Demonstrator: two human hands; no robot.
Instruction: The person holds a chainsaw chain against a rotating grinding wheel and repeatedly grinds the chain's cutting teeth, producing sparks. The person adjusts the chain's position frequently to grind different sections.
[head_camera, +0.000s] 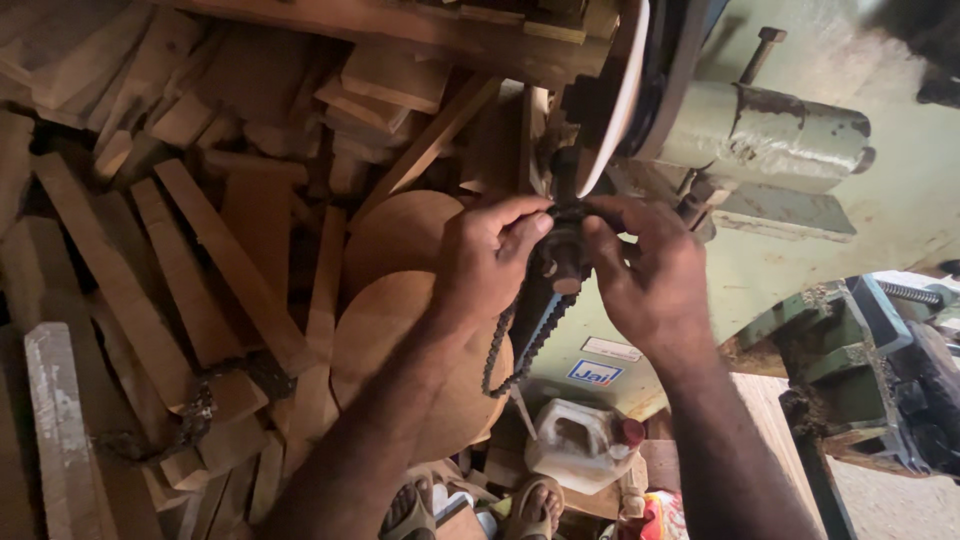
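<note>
1. Left hand (487, 262): fingers pinched on cutter chain (520, 345) at green machine (800, 250).
2. Right hand (645, 270): closed around chain top.
3. Chain: half-seated, lower loop hanging loose; fitting seems unfinished.
4. Wood offcuts (180, 260) alongside.

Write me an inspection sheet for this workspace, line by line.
Surface: no bench in view; the hands work at the side of a green machine body.
Job's things: a dark toothed chain hangs in a loop from a small dark fitting on the machine.
Clutter: wood offcuts in a heap, round wooden discs, a second chain lying on the wood, a white plastic jug below.
Grippers: left hand and right hand, each with its grip pinched at the fitting and chain top.
Cables: nothing seen.
Surroundings: pale wheel rim above, sandalled feet below.
</note>
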